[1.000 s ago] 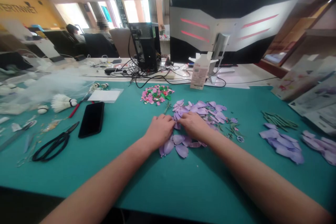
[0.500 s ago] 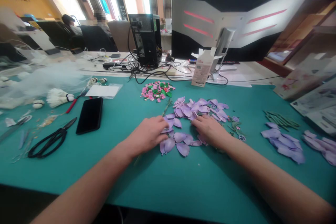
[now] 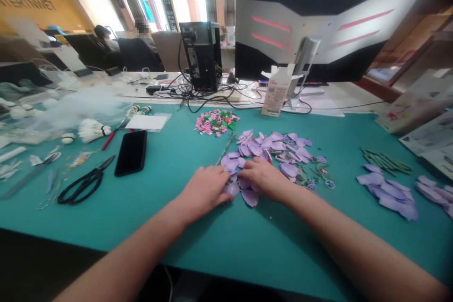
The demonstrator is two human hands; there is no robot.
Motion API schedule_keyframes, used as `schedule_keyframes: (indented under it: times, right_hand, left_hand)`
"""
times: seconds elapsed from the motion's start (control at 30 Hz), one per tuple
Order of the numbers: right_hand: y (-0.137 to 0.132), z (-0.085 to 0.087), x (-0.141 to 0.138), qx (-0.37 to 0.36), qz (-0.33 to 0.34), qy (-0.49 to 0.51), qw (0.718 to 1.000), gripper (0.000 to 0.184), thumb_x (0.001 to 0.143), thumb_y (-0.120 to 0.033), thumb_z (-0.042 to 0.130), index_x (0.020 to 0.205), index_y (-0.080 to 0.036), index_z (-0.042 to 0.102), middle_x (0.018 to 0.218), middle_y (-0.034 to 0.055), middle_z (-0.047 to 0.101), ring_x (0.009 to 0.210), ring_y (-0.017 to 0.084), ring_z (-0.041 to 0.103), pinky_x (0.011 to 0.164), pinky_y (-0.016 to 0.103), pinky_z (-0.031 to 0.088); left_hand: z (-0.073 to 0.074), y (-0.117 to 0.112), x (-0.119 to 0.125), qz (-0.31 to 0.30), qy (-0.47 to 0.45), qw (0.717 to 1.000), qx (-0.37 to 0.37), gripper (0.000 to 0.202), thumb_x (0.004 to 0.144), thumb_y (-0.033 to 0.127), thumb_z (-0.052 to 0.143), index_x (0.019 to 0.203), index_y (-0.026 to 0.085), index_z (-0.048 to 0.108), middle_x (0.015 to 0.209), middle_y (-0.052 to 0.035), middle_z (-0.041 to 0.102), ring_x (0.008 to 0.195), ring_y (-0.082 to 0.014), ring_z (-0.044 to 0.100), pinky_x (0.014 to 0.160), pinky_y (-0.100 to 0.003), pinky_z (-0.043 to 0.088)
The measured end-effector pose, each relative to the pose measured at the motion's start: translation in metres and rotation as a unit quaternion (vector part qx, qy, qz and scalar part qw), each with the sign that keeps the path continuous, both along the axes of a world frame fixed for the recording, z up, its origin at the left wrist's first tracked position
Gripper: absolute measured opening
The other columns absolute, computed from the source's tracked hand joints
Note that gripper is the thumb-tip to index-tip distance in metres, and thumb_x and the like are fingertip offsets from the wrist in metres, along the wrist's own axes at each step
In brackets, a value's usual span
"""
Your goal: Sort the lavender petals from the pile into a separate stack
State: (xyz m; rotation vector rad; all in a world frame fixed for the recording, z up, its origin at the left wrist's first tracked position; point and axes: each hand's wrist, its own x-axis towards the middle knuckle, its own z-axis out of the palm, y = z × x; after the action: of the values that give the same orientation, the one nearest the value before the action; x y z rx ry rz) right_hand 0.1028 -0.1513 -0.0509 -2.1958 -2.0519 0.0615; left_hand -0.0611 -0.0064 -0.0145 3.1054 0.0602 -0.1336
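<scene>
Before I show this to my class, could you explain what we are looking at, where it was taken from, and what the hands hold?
The camera is worn on a person's head, looking forward and down, so the forearms are that person's own. There is no machine. Lilac petal shapes lie on a teal mat. The left hand and right hand rest on them; neither clearly holds anything. Nearby lie black-handled scissors, a phone and small pink-and-green flower pieces.

the left hand [image 3: 203,192] and right hand [image 3: 262,179] hide lilac petals [image 3: 250,197] beneath them; the white netting [image 3: 72,112] is blurred.
</scene>
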Motion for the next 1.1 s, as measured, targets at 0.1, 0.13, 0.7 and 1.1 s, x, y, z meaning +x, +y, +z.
schedule_keyframes:
  times: [0.1,0.13,0.7,1.1]
  right_hand:
    - [0.000,-0.006,0.002,-0.007,-0.004,-0.004,1.000,0.022,0.091,-0.012,0.055,0.103,-0.021,0.071,0.097,0.0074,0.062,0.082,0.019,0.046,0.075,0.032,0.034]
    - [-0.003,-0.006,0.004,-0.010,-0.007,-0.008,1.000,0.022,0.091,-0.013,0.056,0.105,-0.021,0.071,0.097,0.0073,0.062,0.084,0.020,0.047,0.075,0.032,0.035]
    - [-0.088,0.003,0.040,-0.034,-0.103,-0.048,0.993,0.024,0.089,-0.006,0.049,0.093,-0.020,0.068,0.093,0.0078,0.060,0.087,0.021,0.046,0.076,0.032,0.033]
    - [-0.015,0.004,0.012,-0.017,-0.043,-0.072,0.996,0.032,0.092,-0.011,0.053,0.120,-0.023,0.065,0.100,0.0089,0.062,0.092,0.022,0.049,0.078,0.033,0.036]
  left_hand:
    - [-0.004,0.000,0.000,-0.004,-0.004,1.000,0.011,0.032,0.088,0.046,0.063,0.109,0.022,0.061,0.108,-0.0067,0.064,0.098,-0.0273,0.058,0.077,-0.038,0.041]
    - [-0.004,-0.001,0.000,-0.006,-0.007,1.000,0.011,0.033,0.088,0.047,0.063,0.109,0.022,0.062,0.108,-0.0069,0.064,0.098,-0.0274,0.058,0.077,-0.038,0.041]
    - [-0.008,-0.015,0.034,-0.064,-0.034,0.996,0.050,0.040,0.089,0.055,0.058,0.102,0.019,0.068,0.109,-0.0109,0.062,0.103,-0.0304,0.055,0.076,-0.038,0.041]
    - [0.001,0.004,0.025,0.012,-0.047,0.997,0.065,0.026,0.099,0.032,0.043,0.112,0.023,0.064,0.104,-0.0087,0.062,0.093,-0.0248,0.055,0.074,-0.036,0.040]
